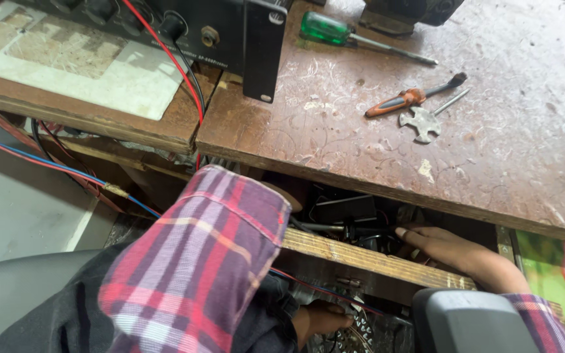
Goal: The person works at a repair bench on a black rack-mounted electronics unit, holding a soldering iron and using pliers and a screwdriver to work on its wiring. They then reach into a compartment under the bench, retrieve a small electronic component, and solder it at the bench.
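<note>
I sit at a worn wooden workbench (374, 137) with both arms reaching into an open drawer (361, 256) beneath it. My left hand (281, 196) goes under the tabletop; only the wrist shows past the plaid sleeve (197, 268), and the fingers are hidden. My right hand (439, 245) lies inside the drawer, fingers stretched left over black parts and cables (344, 209), with nothing seen in its grip. Below the drawer, bare skin (322, 320) shows beside dark trousers; whether it is a hand or a foot is unclear.
On the bench lie a green-handled screwdriver (325, 27), an orange-handled tool (403, 100) and a flat metal multi-wrench (421, 123). A black electronic unit (217, 26) with red and black wires (184, 72) stands at the back left. A grey chair armrest (472, 320) is at lower right.
</note>
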